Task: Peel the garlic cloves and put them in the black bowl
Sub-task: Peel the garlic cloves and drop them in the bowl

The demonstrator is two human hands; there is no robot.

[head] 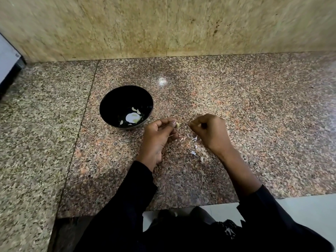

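Observation:
A black bowl (109, 104) stands on the granite counter, left of my hands, with several peeled garlic cloves (138, 111) lying in its bottom. My left hand (158, 137) pinches a pale garlic clove (177, 124) between thumb and fingertips, just right of the bowl. My right hand (209, 131) is a little to the right of the clove, fingers curled, thumb and forefinger pinched together on a thin strip of garlic skin. Loose bits of garlic skin (194, 153) lie on the counter between and below my hands.
The speckled granite counter (254, 115) runs back to a beige stone wall (163, 24). A grey appliance edge (9, 60) shows at the far left. The counter's front edge (200, 206) lies near my body, with white floor beyond at the lower right.

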